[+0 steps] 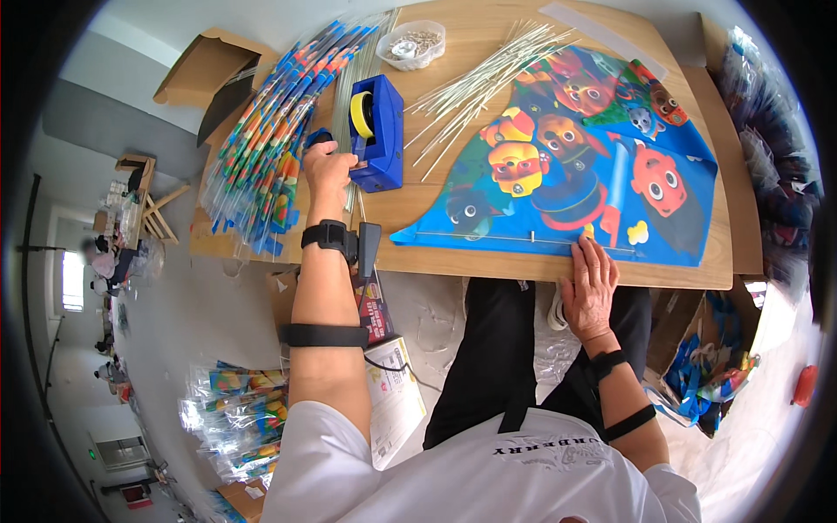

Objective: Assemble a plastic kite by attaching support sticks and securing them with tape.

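A blue printed kite sheet (510, 205) with cartoon animal figures lies spread on the wooden table (667, 277). Along its near edge runs a thin pale rod (471, 238) with a small white piece (533, 235) on it. My right hand (591, 288) rests on that edge, fingers stretched out. Farther left, my left hand (329, 174) is beside a blue tape dispenser (390, 131) holding a yellow-cored roll. Its fingers are curled, and a small dark thing (321, 138) shows at their tips; I cannot make out what it is or whether it is gripped.
Rolled printed kites in clear sleeves (270, 131) are piled on the table's left. Loose thin rods (488, 78) lie behind the sheet, near a clear tub (411, 45) of small parts. An open carton (697, 349) stands at lower right, and more wrapped bundles (240, 410) lie at lower left.
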{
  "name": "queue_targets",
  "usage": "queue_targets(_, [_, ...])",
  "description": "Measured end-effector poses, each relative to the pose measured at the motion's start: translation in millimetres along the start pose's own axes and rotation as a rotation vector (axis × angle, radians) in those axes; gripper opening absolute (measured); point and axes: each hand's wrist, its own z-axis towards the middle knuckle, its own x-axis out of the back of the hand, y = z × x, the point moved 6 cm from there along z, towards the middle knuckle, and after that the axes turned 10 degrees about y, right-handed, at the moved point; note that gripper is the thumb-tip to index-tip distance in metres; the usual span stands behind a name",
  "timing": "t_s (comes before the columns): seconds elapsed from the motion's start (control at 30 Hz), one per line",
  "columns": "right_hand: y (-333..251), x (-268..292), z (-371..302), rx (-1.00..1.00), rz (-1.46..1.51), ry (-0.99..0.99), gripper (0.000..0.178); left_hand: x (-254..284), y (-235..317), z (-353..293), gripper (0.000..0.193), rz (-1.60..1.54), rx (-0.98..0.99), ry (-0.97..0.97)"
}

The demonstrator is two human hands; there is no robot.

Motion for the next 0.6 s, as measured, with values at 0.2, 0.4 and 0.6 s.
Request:
queue_targets(0.2, [2.5,-2.5,-0.3,-0.002,-0.002,-0.001,0.057,1.1,-8.2,4.0,0.037,-0.271,0.137,-0.081])
queue_targets(0.4, [3.2,-2.8,0.2,-0.012,-0.018,-0.006,0.058,11.0,-35.8,-23.5,0.025,-0.583,0.171,-0.119])
queue_targets(0.6, [1.3,-1.1,-0.9,-0.007,-0.003,0.009,0.057,-0.1,-71.0,-27.4,0.018,-0.656,0.421,-0.041])
